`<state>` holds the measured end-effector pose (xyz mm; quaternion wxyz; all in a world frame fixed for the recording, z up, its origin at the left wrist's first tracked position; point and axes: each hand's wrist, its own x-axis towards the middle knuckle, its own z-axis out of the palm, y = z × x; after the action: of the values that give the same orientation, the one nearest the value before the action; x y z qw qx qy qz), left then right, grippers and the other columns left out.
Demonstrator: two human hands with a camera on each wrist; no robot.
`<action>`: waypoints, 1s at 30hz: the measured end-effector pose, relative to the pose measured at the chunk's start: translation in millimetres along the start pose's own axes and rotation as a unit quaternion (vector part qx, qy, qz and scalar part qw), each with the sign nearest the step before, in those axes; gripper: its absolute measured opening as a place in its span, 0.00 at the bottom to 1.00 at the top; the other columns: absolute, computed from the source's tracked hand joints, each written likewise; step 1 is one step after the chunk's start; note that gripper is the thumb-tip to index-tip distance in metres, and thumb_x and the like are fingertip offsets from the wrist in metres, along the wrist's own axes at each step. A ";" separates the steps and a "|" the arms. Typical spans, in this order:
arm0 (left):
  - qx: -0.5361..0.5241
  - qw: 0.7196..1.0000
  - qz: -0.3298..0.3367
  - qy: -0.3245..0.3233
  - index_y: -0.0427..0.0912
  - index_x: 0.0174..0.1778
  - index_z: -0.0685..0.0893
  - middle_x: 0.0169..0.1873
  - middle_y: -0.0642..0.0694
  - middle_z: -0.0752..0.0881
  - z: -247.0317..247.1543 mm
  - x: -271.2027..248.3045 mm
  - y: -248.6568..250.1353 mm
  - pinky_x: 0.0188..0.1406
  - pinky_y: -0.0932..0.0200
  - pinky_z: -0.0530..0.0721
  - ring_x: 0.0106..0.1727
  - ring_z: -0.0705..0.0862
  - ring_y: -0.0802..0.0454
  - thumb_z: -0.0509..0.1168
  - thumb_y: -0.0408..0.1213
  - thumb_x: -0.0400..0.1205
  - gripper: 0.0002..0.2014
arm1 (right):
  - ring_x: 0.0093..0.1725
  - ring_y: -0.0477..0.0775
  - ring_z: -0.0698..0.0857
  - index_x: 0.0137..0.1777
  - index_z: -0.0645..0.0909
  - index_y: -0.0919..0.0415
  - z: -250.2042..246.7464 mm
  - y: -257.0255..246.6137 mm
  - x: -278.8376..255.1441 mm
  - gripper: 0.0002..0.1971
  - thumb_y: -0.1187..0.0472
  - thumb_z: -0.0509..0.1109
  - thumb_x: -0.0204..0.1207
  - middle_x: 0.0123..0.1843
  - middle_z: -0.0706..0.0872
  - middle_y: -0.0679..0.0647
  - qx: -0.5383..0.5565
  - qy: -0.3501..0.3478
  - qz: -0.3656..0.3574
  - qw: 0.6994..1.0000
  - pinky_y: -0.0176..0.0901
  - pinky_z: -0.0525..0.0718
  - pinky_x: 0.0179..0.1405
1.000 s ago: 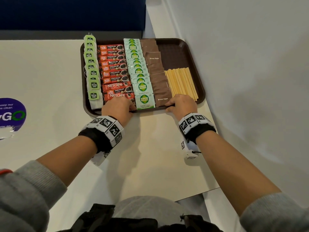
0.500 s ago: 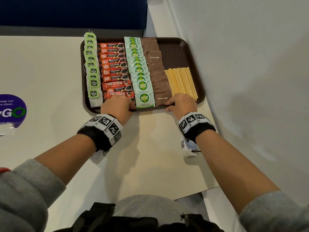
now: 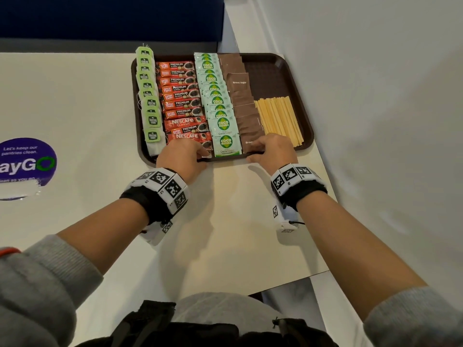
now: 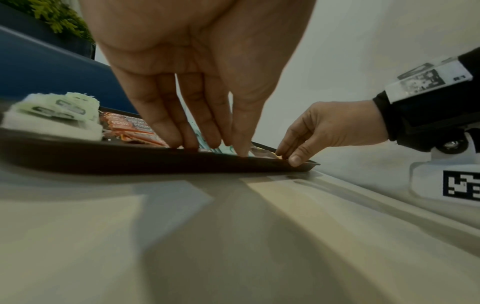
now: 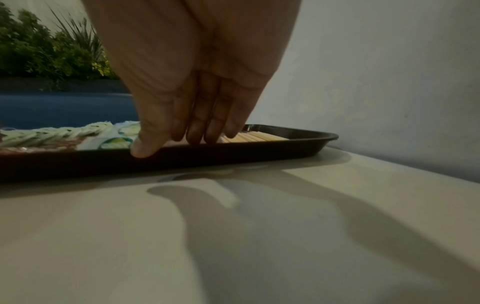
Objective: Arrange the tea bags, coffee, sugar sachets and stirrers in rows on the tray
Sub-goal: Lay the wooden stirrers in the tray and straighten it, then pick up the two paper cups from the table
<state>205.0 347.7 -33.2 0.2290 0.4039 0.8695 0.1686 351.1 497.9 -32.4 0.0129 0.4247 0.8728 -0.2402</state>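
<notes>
A pale table (image 3: 75, 101) stands against a white wall (image 3: 375, 71), with a dark blue panel (image 3: 110, 18) behind it and a purple round sticker (image 3: 25, 161) at its left edge; green plants (image 5: 46, 51) show beyond the panel in the right wrist view. On the far right part of the table lies a dark brown tray (image 3: 280, 76), rectangular with rounded corners and a low rim; its contents run in rows from near to far: green-tagged tea bags (image 3: 150, 96) on the left, red and orange coffee sachets (image 3: 181, 98) next, pale green Coco Natura sugar sachets (image 3: 216, 103) beside them, brown sugar sachets (image 3: 241, 96) after those, and a flat bundle of pale wooden stirrers (image 3: 278, 118) on the right, with bare tray floor beyond the stirrers. Both hands are at the tray's near edge; the left hand (image 3: 181, 156) pinches the rim in front of the coffee row, fingers reaching down inside the tray and thumb on the rim's outer side; the right hand (image 3: 271, 151) grips the rim in front of the brown sugar row and the near ends of the stirrers, fingers inside and thumb pressed on the outer rim; the near end of the Coco Natura row lies between the two hands.
</notes>
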 end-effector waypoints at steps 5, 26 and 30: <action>-0.056 0.997 -0.007 0.054 0.49 0.50 0.87 0.45 0.49 0.87 -19.6 -22.5 -29.1 0.49 0.55 0.82 0.48 0.85 0.49 0.71 0.45 0.77 0.09 | 0.59 0.53 0.82 0.62 0.83 0.60 15.0 -48.9 -7.0 0.18 0.55 0.74 0.74 0.59 0.85 0.55 0.022 0.036 -0.038 0.998 0.42 0.78 0.61; 0.074 0.962 -0.179 0.193 0.45 0.80 0.54 0.81 0.40 0.54 -189.8 -164.1 -355.3 0.79 0.34 0.47 0.83 0.46 0.39 0.76 0.43 0.67 0.49 | 0.75 0.51 0.70 0.79 0.60 0.58 194.6 -450.4 -66.3 0.42 0.58 0.79 0.68 0.76 0.69 0.55 0.142 -0.144 -0.197 0.959 0.38 0.68 0.69; 0.057 0.958 -0.235 0.151 0.45 0.81 0.52 0.79 0.37 0.57 -194.0 -176.8 -388.5 0.75 0.34 0.57 0.80 0.55 0.33 0.76 0.40 0.67 0.51 | 0.77 0.54 0.68 0.81 0.54 0.59 221.6 -490.4 -64.7 0.49 0.60 0.81 0.65 0.80 0.65 0.56 0.133 -0.192 -0.193 0.953 0.42 0.67 0.74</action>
<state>-41.0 -50.8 -10.0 0.1043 0.1701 0.9727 0.1189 -14.3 98.0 -13.5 0.0769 0.1924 0.8793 -0.4289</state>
